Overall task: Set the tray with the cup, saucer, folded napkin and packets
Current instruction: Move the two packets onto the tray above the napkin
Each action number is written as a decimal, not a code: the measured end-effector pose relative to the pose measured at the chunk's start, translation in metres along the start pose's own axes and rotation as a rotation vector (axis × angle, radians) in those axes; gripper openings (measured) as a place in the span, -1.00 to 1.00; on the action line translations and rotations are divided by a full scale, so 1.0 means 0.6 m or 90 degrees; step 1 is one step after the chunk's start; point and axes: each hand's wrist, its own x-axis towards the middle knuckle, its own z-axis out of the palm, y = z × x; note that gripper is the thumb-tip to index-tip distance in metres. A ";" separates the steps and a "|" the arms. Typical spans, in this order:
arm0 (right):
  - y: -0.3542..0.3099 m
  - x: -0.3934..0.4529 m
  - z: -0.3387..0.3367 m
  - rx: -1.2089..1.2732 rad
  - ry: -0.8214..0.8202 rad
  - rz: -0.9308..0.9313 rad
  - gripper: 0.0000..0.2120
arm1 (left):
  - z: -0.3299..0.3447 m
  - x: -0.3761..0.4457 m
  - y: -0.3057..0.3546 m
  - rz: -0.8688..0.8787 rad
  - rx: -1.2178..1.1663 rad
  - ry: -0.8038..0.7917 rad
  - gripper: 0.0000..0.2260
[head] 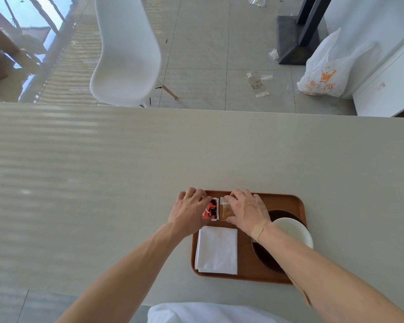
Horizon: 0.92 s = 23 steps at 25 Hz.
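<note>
1. The left hand [188, 209] lies palm down at the far left corner of the tray, fingers spread flat and resting on the left part of a small red, black and white paper packet [210, 209]. It presses rather than pinches; nothing is lifted.
2. The right hand [245, 209] lies palm down just beside it, fingers curved over a pale amber, see-through packet [225, 210], fingertips at its far edge and thumb at its near edge. Whether it grips or only steadies the packet, I cannot tell.
3. The two packets lie flat, side by side and nearly touching, long axes running away from the person. Each lies directly under its own hand, so any straightening looks like a small nudge by that hand.
4. Just nearer the person lies a white folded cloth napkin [217, 249], square to the tray.
5. To the right, partly under the right forearm, a white round cup [294, 231] sits on a dark brown round saucer [264, 257].
6. All rest on a brown wooden rectangular tray [278, 200] on a pale table [103, 171].
7. Judged from this, the setting seems nearly complete.
</note>
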 end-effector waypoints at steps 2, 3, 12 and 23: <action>-0.001 0.000 0.002 0.005 0.000 0.005 -0.43 | 0.003 0.000 -0.001 0.005 0.006 -0.001 -0.46; -0.002 -0.001 0.003 0.006 0.001 0.008 -0.43 | 0.004 -0.001 -0.001 0.006 0.008 0.000 -0.47; -0.005 -0.007 0.004 0.020 0.011 0.034 -0.41 | 0.001 0.002 -0.003 0.008 -0.015 -0.004 -0.47; -0.002 -0.007 0.004 0.028 0.011 0.036 -0.43 | 0.003 0.002 -0.003 0.005 -0.022 -0.003 -0.46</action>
